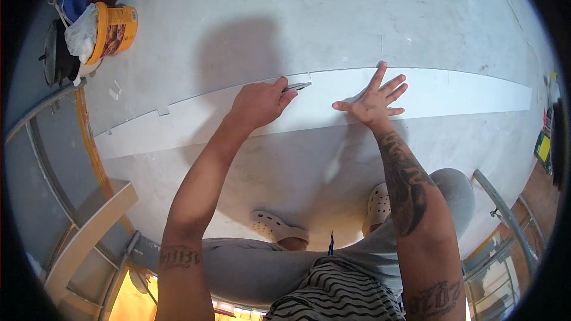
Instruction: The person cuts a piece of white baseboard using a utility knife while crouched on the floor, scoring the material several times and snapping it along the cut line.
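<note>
A long white panel strip (452,92) lies on the floor, with small notches along its far edge toward the left. My left hand (260,104) is closed around a small grey metal hand tool (298,87). The tool's narrow end points right, over the strip close to a short step in its far edge. Most of the tool is hidden in the fingers, so its exact kind is unclear. My right hand (373,104) rests on the strip to the right of the tool, fingers spread and holding nothing.
A yellow-orange bucket (119,30) with a plastic bag stands at the far left, beside a dark lidded pot (56,53). Metal-tube frames (505,217) flank me on both sides. A beige board (89,235) leans at the lower left. My shoes (276,226) are just behind the strip.
</note>
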Demonstrator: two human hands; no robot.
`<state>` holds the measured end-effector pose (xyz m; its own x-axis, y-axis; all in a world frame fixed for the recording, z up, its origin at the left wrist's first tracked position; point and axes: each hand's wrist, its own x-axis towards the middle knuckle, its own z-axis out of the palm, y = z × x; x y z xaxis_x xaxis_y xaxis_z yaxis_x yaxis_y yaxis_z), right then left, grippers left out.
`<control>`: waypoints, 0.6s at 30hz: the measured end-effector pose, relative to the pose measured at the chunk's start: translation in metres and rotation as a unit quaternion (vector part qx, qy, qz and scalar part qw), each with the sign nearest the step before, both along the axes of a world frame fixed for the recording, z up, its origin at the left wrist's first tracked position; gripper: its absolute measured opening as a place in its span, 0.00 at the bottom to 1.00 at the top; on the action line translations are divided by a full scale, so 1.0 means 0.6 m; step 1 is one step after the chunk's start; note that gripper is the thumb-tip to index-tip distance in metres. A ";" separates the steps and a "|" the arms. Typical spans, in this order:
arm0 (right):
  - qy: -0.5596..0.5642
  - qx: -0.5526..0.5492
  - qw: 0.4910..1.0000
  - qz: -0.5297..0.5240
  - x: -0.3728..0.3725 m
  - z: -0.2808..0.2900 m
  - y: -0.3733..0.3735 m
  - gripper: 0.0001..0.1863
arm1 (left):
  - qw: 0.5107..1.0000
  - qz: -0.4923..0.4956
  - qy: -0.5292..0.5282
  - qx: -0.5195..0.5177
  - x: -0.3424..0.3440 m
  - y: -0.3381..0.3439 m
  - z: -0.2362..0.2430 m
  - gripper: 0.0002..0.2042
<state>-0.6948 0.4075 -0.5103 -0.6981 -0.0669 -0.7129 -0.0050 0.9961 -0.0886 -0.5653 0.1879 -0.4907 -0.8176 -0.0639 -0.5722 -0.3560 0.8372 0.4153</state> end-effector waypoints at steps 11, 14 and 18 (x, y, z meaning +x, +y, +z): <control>0.030 -0.013 0.999 0.004 0.006 -0.003 0.004 0.83 | 1.000 -0.001 -0.001 0.004 -0.003 -0.004 -0.004 0.17; 0.031 -0.016 0.999 0.006 0.004 -0.004 0.005 0.83 | 1.000 0.010 -0.009 0.018 -0.002 -0.004 -0.008 0.17; 0.014 0.005 1.000 0.009 -0.002 -0.008 0.006 0.85 | 0.999 0.021 -0.006 0.027 -0.001 -0.002 -0.009 0.17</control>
<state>-0.6959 0.4113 -0.5150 -0.7171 -0.0728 -0.6931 -0.0249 0.9966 -0.0789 -0.5657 0.1868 -0.4960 -0.8081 -0.0679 -0.5851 -0.3959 0.7980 0.4543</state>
